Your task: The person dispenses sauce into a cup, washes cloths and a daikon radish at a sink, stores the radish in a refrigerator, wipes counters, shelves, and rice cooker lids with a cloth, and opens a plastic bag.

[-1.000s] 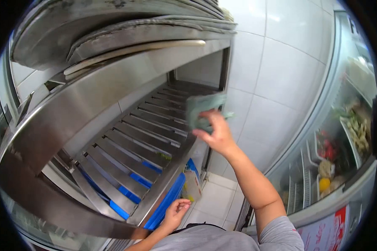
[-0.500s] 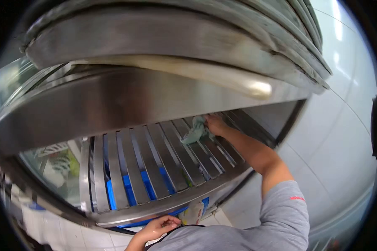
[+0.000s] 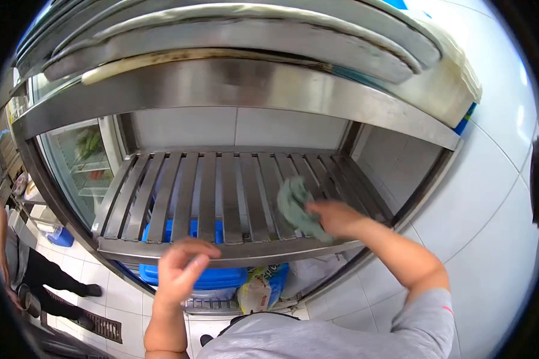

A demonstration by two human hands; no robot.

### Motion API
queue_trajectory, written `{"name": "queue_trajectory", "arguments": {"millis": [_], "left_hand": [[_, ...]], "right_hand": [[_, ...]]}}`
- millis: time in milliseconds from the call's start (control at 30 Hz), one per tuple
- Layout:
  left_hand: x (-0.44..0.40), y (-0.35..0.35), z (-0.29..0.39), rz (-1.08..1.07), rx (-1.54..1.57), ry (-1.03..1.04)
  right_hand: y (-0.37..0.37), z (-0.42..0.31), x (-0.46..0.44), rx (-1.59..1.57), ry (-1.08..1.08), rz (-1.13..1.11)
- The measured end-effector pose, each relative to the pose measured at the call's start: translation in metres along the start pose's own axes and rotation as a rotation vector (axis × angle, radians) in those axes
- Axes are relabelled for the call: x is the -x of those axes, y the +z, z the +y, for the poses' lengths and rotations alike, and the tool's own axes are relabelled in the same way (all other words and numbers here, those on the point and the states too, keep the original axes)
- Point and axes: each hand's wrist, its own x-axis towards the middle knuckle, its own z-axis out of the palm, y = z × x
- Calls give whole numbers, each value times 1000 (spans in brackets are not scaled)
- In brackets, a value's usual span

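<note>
A slatted metal shelf (image 3: 221, 185) spans the middle of the view. Over its right part, my right hand (image 3: 335, 218) grips a crumpled pale green cloth (image 3: 299, 206), which lies against the slats near the front edge. My left hand (image 3: 182, 269) is raised in front of the shelf's front rail, left of centre, holding nothing, with its fingers apart and slightly blurred. Above both hands runs the broad metal edge of the upper shelf (image 3: 221, 84), which bears a stack of large metal trays (image 3: 245, 45).
Beneath the slats are a blue-lidded box (image 3: 215, 277) and a printed bag (image 3: 260, 290). A glass-door fridge (image 3: 87, 155) is behind at left. Another person (image 3: 27, 263) stands at the far left by a floor drain (image 3: 102, 326). Tiled wall (image 3: 491, 197) bounds the right.
The view has turned and drawn back to face the shelf. My right hand has brought the cloth from the back of the slats towards the front. My left hand has risen to the front rail.
</note>
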Motion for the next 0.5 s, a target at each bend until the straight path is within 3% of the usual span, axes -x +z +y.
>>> {"name": "queue_trajectory", "arguments": {"millis": [100, 133, 200, 267, 300, 333, 400, 500], "left_hand": [[-22, 1, -9, 103, 20, -26], [-29, -2, -20, 162, -99, 15], [-39, -3, -33, 211, -213, 59], [-47, 0, -42, 285, -480, 192], [-49, 0, -46, 281, -533, 192], [-50, 1, -45, 280, -541, 198], [-50, 1, -42, 257, -615, 135], [-49, -2, -48, 253, -510, 50]], "right_hand": [[-25, -13, 83, 7, 15, -124], [-27, 6, 91, -2, 26, -121], [-41, 37, 100, -55, 123, 316], [-69, 23, 93, -943, 293, 563], [-48, 33, 83, -683, 387, 351], [1, 48, 73, -429, 296, 340], [27, 39, 52, 124, -146, 294], [32, 68, -23, 112, -160, 277]]}}
